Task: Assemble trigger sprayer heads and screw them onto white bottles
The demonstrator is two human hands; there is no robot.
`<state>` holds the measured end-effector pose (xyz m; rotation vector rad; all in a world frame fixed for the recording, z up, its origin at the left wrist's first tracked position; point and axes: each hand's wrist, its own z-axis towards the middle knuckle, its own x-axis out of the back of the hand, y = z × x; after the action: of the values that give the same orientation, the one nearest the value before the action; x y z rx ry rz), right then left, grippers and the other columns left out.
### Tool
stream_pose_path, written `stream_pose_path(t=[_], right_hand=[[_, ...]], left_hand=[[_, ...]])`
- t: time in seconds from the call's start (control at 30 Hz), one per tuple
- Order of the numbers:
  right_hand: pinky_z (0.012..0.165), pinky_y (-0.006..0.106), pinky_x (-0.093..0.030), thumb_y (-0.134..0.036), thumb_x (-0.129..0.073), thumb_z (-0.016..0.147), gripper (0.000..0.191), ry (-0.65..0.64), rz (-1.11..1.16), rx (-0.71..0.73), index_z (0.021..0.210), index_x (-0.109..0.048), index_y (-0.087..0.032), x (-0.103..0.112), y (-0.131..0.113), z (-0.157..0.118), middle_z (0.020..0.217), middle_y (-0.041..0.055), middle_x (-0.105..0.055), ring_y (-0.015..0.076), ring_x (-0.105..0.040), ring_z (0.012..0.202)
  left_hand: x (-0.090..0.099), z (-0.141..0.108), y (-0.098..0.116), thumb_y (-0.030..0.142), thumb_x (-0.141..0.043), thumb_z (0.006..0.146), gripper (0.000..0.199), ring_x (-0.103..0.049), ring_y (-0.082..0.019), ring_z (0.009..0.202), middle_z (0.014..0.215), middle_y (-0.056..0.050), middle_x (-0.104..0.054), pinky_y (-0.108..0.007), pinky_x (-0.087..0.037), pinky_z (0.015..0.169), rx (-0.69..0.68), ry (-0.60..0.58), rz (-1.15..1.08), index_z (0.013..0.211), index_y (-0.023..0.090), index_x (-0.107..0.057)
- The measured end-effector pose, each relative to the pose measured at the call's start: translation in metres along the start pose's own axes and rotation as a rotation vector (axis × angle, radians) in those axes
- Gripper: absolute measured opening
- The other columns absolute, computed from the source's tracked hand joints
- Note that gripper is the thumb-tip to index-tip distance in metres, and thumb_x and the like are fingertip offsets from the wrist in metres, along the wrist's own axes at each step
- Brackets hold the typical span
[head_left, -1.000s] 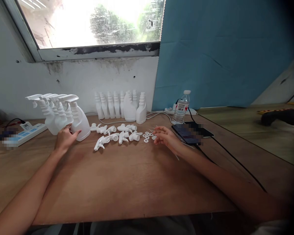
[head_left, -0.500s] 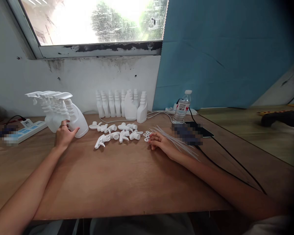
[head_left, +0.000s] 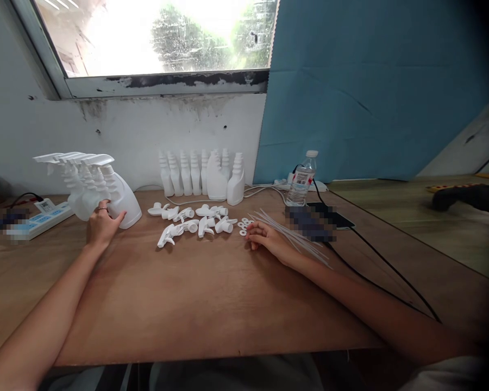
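Observation:
At the left, my left hand (head_left: 100,225) grips the near body of a white spray bottle (head_left: 128,203), thumb against its front and fingers at its left side. That bottle stands upright against several other spray bottles (head_left: 81,201) with trigger heads fitted. My right hand (head_left: 267,239) rests on the table with loosely curled, parted fingers and nothing visible in them. Its fingertips are beside several small white washers (head_left: 243,232). Thin clear tubes (head_left: 293,231) lie just behind and right of this hand. Several loose white trigger heads (head_left: 206,225) lie in the middle.
Headless white bottles (head_left: 187,176) stand in a group near the wall. A water bottle (head_left: 301,182) stands behind a blurred dark item (head_left: 309,224) and a black phone (head_left: 338,217) on the right. A power strip (head_left: 44,220) lies far left. Black cables (head_left: 385,266) cross the right side.
My left hand and the group of spray bottles with heads have shifted slightly left along the table. My right hand has stayed by the washers.

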<state>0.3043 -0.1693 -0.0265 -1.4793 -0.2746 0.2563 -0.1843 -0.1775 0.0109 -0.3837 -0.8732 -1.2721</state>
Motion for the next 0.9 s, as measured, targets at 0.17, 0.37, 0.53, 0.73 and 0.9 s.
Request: stream_pose_path(t=[0.17,0.37,0.53,0.73,0.9], right_hand=[[0.055,0.025,-0.045,-0.032,-0.074,0.067,0.034,-0.007,-0.006,0.007,0.092,-0.055,-0.018,-0.001,-0.003,-0.001,0.080,0.0009,-0.065,0.0087,-0.054,0.052],[0.055,0.025,-0.045,-0.032,-0.073,0.067,0.034,-0.009,-0.011,0.009,0.093,-0.055,-0.018,-0.001,-0.002,-0.001,0.080,0.0008,-0.065,0.0087,-0.054,0.053],[0.055,0.024,-0.044,-0.031,-0.072,0.067,0.033,-0.011,-0.014,0.009,0.092,-0.055,-0.018,-0.001,-0.001,-0.001,0.079,0.0002,-0.065,0.0083,-0.054,0.053],[0.055,0.024,-0.043,-0.032,-0.072,0.067,0.034,-0.017,-0.016,0.018,0.092,-0.055,-0.018,-0.001,-0.001,0.000,0.078,-0.0001,-0.065,0.0083,-0.054,0.052],[0.054,0.023,-0.043,-0.030,-0.072,0.067,0.032,-0.018,-0.013,0.019,0.091,-0.054,-0.018,-0.001,-0.001,0.000,0.077,-0.0007,-0.065,0.0082,-0.054,0.052]], left_hand=[[0.000,0.001,-0.005,0.047,-0.063,0.081,0.064,-0.065,-0.031,0.093,0.101,-0.015,-0.067,-0.034,-0.050,0.079,0.002,-0.005,0.022,0.132,0.010,-0.046],[-0.002,0.002,-0.008,0.045,-0.062,0.082,0.064,-0.064,-0.032,0.095,0.104,-0.017,-0.065,-0.036,-0.050,0.081,0.014,0.000,0.034,0.133,0.010,-0.045],[-0.004,-0.001,-0.008,0.047,-0.059,0.083,0.066,-0.063,-0.034,0.100,0.113,-0.020,-0.061,-0.040,-0.051,0.082,0.027,0.013,0.038,0.134,0.009,-0.042],[-0.009,-0.004,-0.010,0.051,-0.055,0.085,0.068,-0.062,-0.038,0.102,0.119,-0.023,-0.057,-0.044,-0.051,0.081,0.036,0.002,0.040,0.138,0.010,-0.039],[0.012,-0.006,0.006,0.049,-0.058,0.083,0.069,-0.061,-0.035,0.101,0.118,-0.020,-0.057,-0.047,-0.052,0.082,0.041,0.125,-0.056,0.136,0.009,-0.040]])
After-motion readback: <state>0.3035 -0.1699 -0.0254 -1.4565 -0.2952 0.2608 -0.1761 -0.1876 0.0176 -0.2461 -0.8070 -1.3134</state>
